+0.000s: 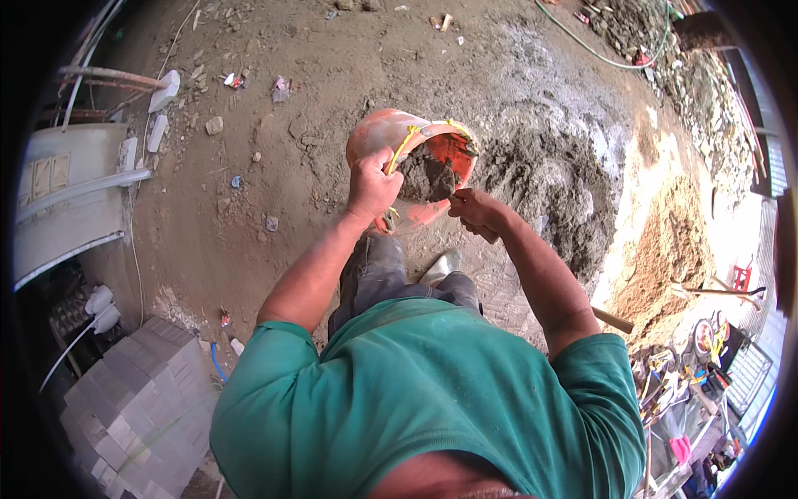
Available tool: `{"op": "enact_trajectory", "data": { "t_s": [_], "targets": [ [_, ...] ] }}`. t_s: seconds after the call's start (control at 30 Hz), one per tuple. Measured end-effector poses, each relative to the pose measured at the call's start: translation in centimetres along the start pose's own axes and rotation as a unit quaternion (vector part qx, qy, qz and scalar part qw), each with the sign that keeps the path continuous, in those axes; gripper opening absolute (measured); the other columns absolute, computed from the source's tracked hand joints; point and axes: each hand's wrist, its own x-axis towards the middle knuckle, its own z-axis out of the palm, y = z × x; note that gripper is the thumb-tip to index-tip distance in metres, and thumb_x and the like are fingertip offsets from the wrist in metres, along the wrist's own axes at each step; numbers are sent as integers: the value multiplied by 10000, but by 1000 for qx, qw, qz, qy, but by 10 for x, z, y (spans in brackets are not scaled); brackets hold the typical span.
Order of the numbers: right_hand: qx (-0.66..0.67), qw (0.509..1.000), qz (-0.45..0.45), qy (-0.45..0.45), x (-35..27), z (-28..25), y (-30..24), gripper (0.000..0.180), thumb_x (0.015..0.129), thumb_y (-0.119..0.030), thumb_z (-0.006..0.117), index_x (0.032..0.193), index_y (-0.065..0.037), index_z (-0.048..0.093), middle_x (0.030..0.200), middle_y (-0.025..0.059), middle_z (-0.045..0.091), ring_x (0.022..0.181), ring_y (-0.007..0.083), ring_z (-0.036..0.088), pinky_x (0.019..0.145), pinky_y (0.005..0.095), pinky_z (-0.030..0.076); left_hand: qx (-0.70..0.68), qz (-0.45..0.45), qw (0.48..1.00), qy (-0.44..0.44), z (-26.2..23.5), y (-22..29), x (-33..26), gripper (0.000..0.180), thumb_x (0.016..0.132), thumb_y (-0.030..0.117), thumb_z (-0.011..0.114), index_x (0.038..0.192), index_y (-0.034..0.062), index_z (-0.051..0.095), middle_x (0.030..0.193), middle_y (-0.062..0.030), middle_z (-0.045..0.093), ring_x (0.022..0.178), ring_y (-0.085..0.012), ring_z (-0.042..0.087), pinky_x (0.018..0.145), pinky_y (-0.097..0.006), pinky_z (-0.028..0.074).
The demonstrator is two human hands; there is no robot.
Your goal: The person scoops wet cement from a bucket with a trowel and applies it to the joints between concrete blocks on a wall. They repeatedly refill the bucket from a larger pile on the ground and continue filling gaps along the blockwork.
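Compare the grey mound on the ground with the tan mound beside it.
The grey mound looks dark, damp and clumpy; the tan mound looks pale, dry and finer. The grey mound lies right next to the orange bucket that both hands grip; the tan mound lies farther to the right. Both are loose heaps on the bare dirt ground.

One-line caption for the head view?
Both hands, left hand and right hand, grip an orange bucket of wet mortar over dirt ground.

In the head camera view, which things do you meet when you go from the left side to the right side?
Stack of grey blocks → left hand → orange bucket of wet mortar → right hand → grey mortar pile → sand heap → tools.
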Motion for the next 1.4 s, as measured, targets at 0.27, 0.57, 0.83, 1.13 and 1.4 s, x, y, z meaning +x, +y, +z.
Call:
{"op": "enact_trajectory", "data": {
  "t_s": [0.27,0.57,0.83,1.13,1.4],
  "targets": [
    [-372,847,-330,188,-75,65,-131,317,885,-206,543,1195,-158,595,1022,159,668,919,333,674,785,458,524,-57,-39,971,229,-142,12,-62,54,690,3,553,733,12,522,624,-39,490,590,-118,469,559,-309,420],
    [-530,756,-359,133,-43,178,-254,342,915,-234,511,1248,-167,468,1003,201,650,922,399,658,778,520,519,-8,-92,920,380,-268,-23,-122,75,704,-1,561,770,-2,527,618,-72,478,569,-137,454,538,-323,407],
    [-635,736,-236,16,5,240,-390,335,932,-316,579,1188,-101,559,1165,168,647,1125,362,602,915,486,484,61,-142,892,426,-373,-62,-152,116,687,-13,577,719,3,467,616,-78,449,564,-157,448,533,-331,386],
    [-450,841,-37,-299,93,362,-465,264,971,-351,543,943,-91,578,595,45,505,469,155,508,423,328,428,105,-127,848,504,-465,-46,-185,134,674,-48,548,742,-17,437,621,-131,414,550,-219,409,532,-349,364],
    [-585,649,-410,-262,78,418,-541,368,903,-166,502,1265,-102,526,830,134,637,692,293,653,608,433,518,38,-171,714,678,-547,-65,-242,147,681,-45,551,674,36,428,578,10,385,566,-62,366,491,-281,328]
  ]
}}
